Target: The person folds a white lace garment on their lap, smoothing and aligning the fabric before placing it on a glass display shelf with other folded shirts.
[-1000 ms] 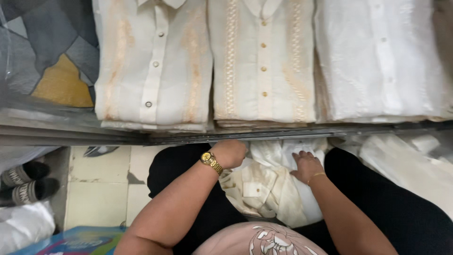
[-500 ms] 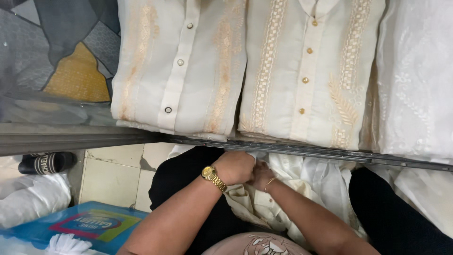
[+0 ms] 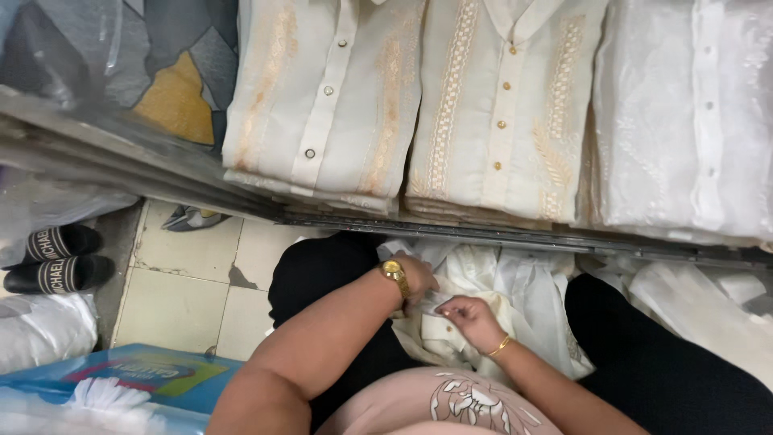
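The left hand, with a gold wristwatch on its wrist, is curled shut on a fold of the thin cream-white cloth shirt that lies crumpled across the person's lap. The right hand, wearing a slim gold bangle, sits just beside it, fingers drawn in and pinching the same cloth near what looks like a small pocket or placket; the exact grip under the fingertips is hidden. The two hands are almost touching over the garment.

The shirt looks light, soft and limp: it bunches and drapes between the black-trousered thighs and will sag wherever it is not held. It seems sheer and delicate, so it is likely to snag or crease; a hold along a seam, the button strip or the collar would probably be firmer than one on open cloth.

Above the lap runs the metal edge of a shelf, and on it lie folded cream shirts with tan embroidery and small buttons, and a whiter embroidered one at the right. To the left are pale floor tiles, a pair of dark striped slippers and a blue plastic-wrapped packet.
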